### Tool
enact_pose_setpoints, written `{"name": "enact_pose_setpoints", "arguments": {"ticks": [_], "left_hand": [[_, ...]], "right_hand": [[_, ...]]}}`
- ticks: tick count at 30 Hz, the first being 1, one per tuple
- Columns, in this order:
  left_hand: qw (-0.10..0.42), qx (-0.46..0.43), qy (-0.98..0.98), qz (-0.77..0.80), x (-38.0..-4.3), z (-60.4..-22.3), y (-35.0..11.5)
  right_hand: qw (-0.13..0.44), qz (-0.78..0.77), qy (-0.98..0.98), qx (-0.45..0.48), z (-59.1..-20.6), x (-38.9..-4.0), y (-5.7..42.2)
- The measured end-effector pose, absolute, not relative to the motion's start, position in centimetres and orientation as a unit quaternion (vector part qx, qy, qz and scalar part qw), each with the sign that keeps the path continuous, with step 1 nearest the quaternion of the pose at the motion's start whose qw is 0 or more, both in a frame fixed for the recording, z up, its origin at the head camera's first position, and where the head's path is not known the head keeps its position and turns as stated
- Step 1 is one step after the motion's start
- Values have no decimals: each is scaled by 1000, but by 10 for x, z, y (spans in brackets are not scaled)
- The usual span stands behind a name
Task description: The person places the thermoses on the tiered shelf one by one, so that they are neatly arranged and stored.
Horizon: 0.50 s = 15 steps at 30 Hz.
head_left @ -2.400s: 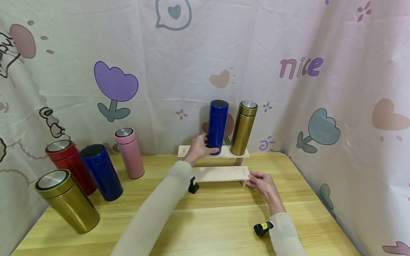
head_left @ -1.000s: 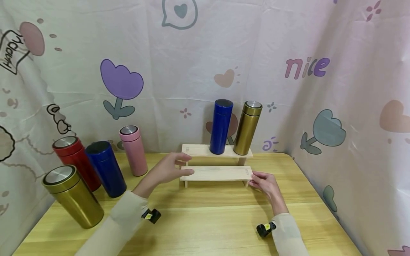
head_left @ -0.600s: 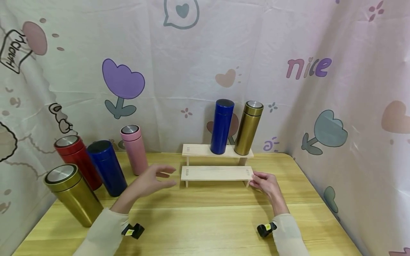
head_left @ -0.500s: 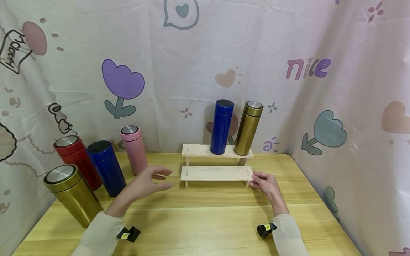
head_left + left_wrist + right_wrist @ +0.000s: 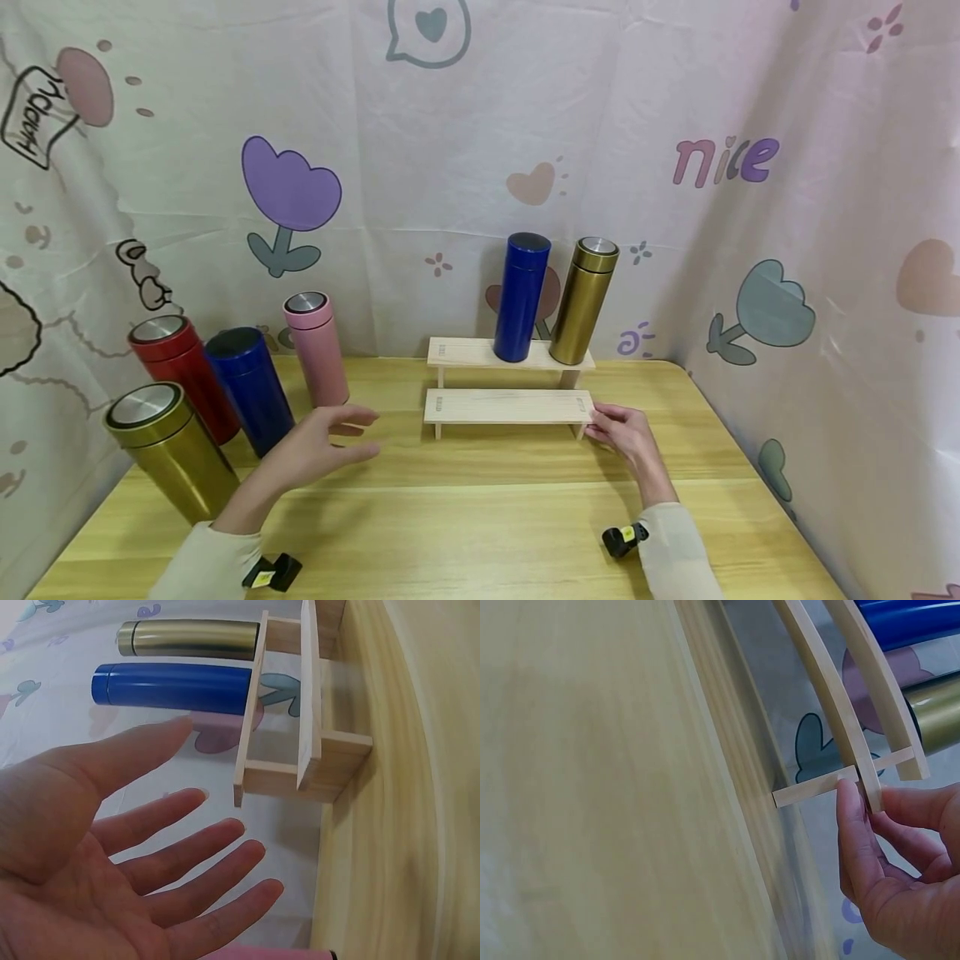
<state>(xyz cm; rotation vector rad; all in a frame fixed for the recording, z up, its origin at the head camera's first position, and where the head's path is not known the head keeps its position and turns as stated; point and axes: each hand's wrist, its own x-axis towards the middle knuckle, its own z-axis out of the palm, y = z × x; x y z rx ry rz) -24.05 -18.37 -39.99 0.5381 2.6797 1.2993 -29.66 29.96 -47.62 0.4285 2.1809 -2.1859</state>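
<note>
My right hand (image 5: pixel 624 435) pinches the right end of the lower shelf (image 5: pixel 510 407) of a two-tier wooden stand; in the right wrist view the thumb and fingers (image 5: pixel 856 832) lie on either side of the board. On the upper shelf (image 5: pixel 465 352) stand a blue thermos (image 5: pixel 521 300) and a gold thermos (image 5: pixel 585 304), side by side toward the right. My left hand (image 5: pixel 311 450) hovers over the table left of the stand, holding nothing, its fingers (image 5: pixel 184 855) spread apart. A pink thermos (image 5: pixel 319 354) stands just behind it.
At the table's left stand a red thermos (image 5: pixel 185 379), a second blue thermos (image 5: pixel 251 393) and a second gold thermos (image 5: pixel 180 458), close together. A patterned curtain (image 5: pixel 420 167) hangs behind and along both sides of the wooden table (image 5: pixel 480 533).
My left hand has let go of the blue thermos on the upper shelf and moved left and toward me, near the pink thermos. The right hand keeps its place at the lower shelf.
</note>
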Motion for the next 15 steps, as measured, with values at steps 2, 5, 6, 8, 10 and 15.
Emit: {"name": "enact_pose_setpoints", "arguments": {"ticks": [2,5,6,8,10,15], "left_hand": [[54,174,885,429,-239,-402,-188],[50,168,886,430,-239,-407,-195],[49,164,887,428,-239,-408,-197],[47,156,892,423,-239,-410,-201],[43,143,898,413,-241,-413,-205],[40,92,920,378,-248,-418,-213]], "right_hand": [[14,-700,701,137,-477,-297,300],[15,-699,702,138,-477,-296,300],[14,-699,702,138,-477,-296,300],[14,-699,702,138,-477,-296,300],[14,-700,700,138,-476,-296,300],[13,-701,698,141,-476,-297,300]]}}
